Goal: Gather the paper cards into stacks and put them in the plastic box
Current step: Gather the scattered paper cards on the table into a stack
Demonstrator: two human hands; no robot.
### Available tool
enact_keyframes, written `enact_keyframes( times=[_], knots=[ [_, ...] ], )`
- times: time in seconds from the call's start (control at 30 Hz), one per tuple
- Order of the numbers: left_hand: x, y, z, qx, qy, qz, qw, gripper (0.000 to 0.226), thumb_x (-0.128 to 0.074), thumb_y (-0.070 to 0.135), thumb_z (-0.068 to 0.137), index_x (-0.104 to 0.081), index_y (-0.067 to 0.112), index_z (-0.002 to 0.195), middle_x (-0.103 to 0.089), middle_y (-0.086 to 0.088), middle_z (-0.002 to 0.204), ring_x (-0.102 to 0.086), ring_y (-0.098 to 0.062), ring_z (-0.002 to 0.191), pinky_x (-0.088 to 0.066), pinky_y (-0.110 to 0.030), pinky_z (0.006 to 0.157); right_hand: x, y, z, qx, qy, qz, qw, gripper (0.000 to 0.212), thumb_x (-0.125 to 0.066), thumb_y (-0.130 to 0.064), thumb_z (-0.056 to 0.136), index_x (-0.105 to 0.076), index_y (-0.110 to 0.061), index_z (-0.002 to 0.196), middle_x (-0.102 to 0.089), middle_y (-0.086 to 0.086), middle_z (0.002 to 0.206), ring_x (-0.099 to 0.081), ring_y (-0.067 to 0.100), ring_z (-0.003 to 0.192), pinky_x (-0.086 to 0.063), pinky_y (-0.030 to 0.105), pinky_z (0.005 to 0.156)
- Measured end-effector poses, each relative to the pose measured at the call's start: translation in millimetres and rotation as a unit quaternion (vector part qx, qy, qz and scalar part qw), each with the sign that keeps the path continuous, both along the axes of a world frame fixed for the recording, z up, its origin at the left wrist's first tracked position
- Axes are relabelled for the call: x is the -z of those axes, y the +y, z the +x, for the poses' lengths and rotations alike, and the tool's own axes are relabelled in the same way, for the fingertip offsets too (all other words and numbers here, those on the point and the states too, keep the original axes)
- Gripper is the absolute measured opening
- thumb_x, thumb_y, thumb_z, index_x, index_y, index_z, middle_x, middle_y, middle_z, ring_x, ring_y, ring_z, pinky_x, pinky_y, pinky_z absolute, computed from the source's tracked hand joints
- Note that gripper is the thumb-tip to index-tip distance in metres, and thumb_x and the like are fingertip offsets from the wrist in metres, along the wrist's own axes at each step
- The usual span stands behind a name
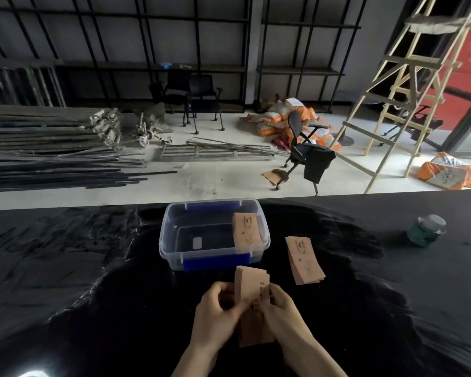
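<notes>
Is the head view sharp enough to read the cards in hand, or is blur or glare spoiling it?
Head view: hands and held cards motion-blurred, print unreadable; black table streaked with glare; wide-angle bends far edges.

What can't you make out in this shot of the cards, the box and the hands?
Head view only:
- Held cards: the count and lower print, covered by the left hand and right hand and blurred.
- Print on the stack in the box and the stack on the table: too small to read.
- Jar: label and contents, dim and small.
- Both forearms: cut off by the bottom edge.
</notes>
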State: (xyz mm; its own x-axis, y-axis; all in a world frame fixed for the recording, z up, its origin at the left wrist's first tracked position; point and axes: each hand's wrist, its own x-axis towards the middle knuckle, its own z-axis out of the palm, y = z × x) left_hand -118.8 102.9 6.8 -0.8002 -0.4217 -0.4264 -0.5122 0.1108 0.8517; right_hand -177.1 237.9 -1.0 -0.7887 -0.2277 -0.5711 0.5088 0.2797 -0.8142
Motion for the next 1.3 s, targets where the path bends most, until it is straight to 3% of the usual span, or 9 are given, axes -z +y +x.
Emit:
enact_keyframes(
  times=[0.2,0.3,0.43,0.63,0.83,1.0,1.13,1.23,1.3],
  knots=[
    [-13,48,-53,0.052,0.045,0.003,0.998,0.032,-0.080,0.028,0.086,-0.058,0.034,0.110,-0.062,0.023,0.092,-0.058,0.010,0.079,-0.046,-0.009,0.064,-12,61,-34,0.075,0.133,0.012,0.988,0.021,-0.069,-0.008,0.098,-0.070,-0.020,0.115,-0.081,0.010,0.099,-0.082,0.024,0.081,-0.065,0.038,0.064],
    [-19,73,-81,0.076,0.072,-0.038,0.994,0.037,-0.079,0.026,0.087,-0.061,0.029,0.120,-0.070,0.017,0.102,-0.066,0.003,0.088,-0.056,-0.015,0.080,-16,79,-63,0.111,0.192,0.085,0.971,0.029,-0.082,-0.020,0.088,-0.069,-0.023,0.114,-0.080,0.004,0.097,-0.080,0.020,0.080,-0.068,0.042,0.068],
    [-21,92,-112,0.071,0.074,-0.100,0.990,0.053,-0.076,0.021,0.088,-0.055,0.021,0.137,-0.072,0.000,0.127,-0.071,-0.015,0.110,-0.058,-0.034,0.098,-20,84,-98,0.098,0.229,0.160,0.955,0.031,-0.085,-0.019,0.082,-0.073,-0.025,0.111,-0.080,-0.006,0.091,-0.074,0.005,0.076,-0.052,0.013,0.053],
    [-7,98,-132,0.056,-0.016,-0.190,0.980,0.060,-0.066,0.039,0.093,-0.045,0.022,0.146,-0.062,-0.005,0.142,-0.062,-0.023,0.127,-0.053,-0.037,0.104,-4,81,-120,0.055,0.195,0.231,0.952,0.028,-0.066,-0.033,0.097,-0.073,-0.022,0.122,-0.079,-0.002,0.102,-0.071,0.018,0.086,-0.055,0.030,0.074],
    [-2,102,-152,0.056,-0.086,-0.183,0.978,0.058,-0.067,0.039,0.093,-0.048,0.015,0.142,-0.062,-0.010,0.140,-0.063,-0.027,0.126,-0.053,-0.038,0.101,9,84,-135,0.036,0.149,0.206,0.967,0.028,-0.061,-0.025,0.099,-0.073,-0.015,0.122,-0.079,0.007,0.115,-0.073,0.022,0.094,-0.059,0.032,0.079],
    [-1,99,-144,0.046,-0.109,-0.105,0.987,0.057,-0.072,0.023,0.089,-0.052,0.011,0.142,-0.060,-0.012,0.142,-0.059,-0.028,0.130,-0.049,-0.037,0.105,22,82,-127,0.019,0.109,0.146,0.983,0.021,-0.057,-0.009,0.091,-0.076,-0.014,0.098,-0.080,0.007,0.095,-0.076,0.024,0.085,-0.064,0.041,0.072],
    [-4,87,-109,0.047,-0.035,0.046,0.997,0.060,-0.082,0.010,0.080,-0.060,0.016,0.136,-0.071,-0.006,0.125,-0.068,-0.020,0.112,-0.057,-0.035,0.099,21,94,-97,0.029,0.114,0.016,0.993,0.036,-0.056,-0.001,0.084,-0.077,-0.021,0.105,-0.081,0.012,0.100,-0.078,0.031,0.093,-0.063,0.051,0.083],
    [-8,71,-71,0.087,0.047,0.039,0.994,0.046,-0.080,0.004,0.081,-0.062,0.034,0.111,-0.066,0.006,0.115,-0.066,-0.004,0.097,-0.056,-0.015,0.073,19,91,-63,0.021,0.138,-0.033,0.990,0.053,-0.058,-0.002,0.079,-0.068,-0.028,0.125,-0.071,0.011,0.121,-0.074,0.025,0.107,-0.062,0.037,0.083],
    [-8,54,-46,0.099,0.098,-0.006,0.990,0.051,-0.078,0.003,0.082,-0.055,0.043,0.104,-0.058,0.009,0.119,-0.064,-0.006,0.102,-0.056,-0.014,0.073,16,75,-40,-0.010,0.158,-0.061,0.986,0.060,-0.055,0.010,0.085,-0.059,-0.023,0.134,-0.073,0.010,0.121,-0.075,0.021,0.107,-0.062,0.030,0.080]
  ],
)
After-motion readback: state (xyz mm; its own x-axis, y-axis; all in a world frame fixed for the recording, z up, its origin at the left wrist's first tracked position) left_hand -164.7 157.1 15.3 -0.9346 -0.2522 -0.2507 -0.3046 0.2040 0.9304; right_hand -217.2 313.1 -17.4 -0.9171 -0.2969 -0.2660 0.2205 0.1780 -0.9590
